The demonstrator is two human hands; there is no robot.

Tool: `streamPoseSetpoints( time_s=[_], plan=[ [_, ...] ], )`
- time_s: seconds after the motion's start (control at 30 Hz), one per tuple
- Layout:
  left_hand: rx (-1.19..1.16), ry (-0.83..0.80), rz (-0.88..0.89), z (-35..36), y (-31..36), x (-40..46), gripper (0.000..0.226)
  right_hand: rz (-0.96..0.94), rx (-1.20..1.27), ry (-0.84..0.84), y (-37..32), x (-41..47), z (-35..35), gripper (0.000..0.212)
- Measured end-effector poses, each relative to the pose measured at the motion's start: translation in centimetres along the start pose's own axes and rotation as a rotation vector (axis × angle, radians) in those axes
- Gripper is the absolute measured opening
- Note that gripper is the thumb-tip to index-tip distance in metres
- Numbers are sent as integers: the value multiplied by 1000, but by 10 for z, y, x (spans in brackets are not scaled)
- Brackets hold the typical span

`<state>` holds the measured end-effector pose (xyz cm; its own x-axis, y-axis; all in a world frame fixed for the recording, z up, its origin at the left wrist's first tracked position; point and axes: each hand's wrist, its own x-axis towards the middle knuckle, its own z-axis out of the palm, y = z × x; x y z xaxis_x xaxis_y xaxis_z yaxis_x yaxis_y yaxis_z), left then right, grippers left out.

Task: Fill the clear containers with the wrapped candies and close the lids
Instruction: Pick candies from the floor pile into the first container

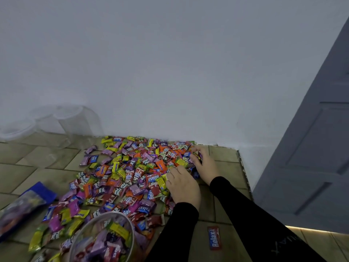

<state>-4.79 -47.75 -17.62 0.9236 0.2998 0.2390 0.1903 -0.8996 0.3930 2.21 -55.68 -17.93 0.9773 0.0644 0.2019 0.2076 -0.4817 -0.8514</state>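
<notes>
Hundreds of small wrapped candies [130,173] in purple, orange, yellow, red and pink lay spread in a loose heap across our beige tiled floor [28,167], reaching back to the pale wall [170,63], with a grey panelled door [311,148] standing at the right. Against the wall at the left we saw a cluster of empty clear plastic containers [62,123], upright and hard to count through their glare. Nearest us, at the lower edge, stood an open clear round container [105,241] partly filled with the same sweets. A blue-edged plastic candy bag [22,207] lay flat at the left.

Our left hand [184,186], in a black sleeve [175,233], rested palm down on the heap's right edge, fingers fairly straight and together, pressing on the wrappers. Our right hand [203,163] sat just beyond it at the far right of the pile, fingers curled around a few candies.

On the wrappers we could read "Relaxa", "mentos" and "Fruit Plus". One lone red and blue candy [214,238], marked "Relaxa", lay apart on the tiles between our forearms.
</notes>
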Motion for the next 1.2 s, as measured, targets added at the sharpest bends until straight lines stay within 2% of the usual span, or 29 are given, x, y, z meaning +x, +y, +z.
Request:
streamPoseSetpoints(
  time_s=[0.17,0.27,0.37,0.43,0.53,0.7,0.8,0.9,1.03,1.2],
  plan=[
    [-39,1,-14,-13,0,-3,26,24,163,86,-11,-9,3,17],
    [-103,-51,11,-29,5,-5,24,28,203,115,-19,-16,2,16],
    [-110,-9,23,-44,8,-8,9,22,232,138,-27,-24,0,12],
    [-121,33,39,-47,4,-12,17,20,272,163,-34,-29,-4,9],
    [-213,-31,10,-55,1,-14,23,36,323,195,-47,-36,-12,9],
    [-331,-17,33,-88,11,-22,31,24,433,259,-73,-47,-20,6],
    [-385,91,63,-106,14,-27,19,-19,467,332,-97,-54,-26,8],
    [-418,87,126,-135,19,-29,26,-60,515,400,-125,-65,-33,9],
    [-436,208,233,-162,11,-32,17,-94,615,441,-155,-82,-34,9],
    [-615,234,284,-207,-13,-38,14,-97,644,454,-177,-99,-23,11]
  ],
)
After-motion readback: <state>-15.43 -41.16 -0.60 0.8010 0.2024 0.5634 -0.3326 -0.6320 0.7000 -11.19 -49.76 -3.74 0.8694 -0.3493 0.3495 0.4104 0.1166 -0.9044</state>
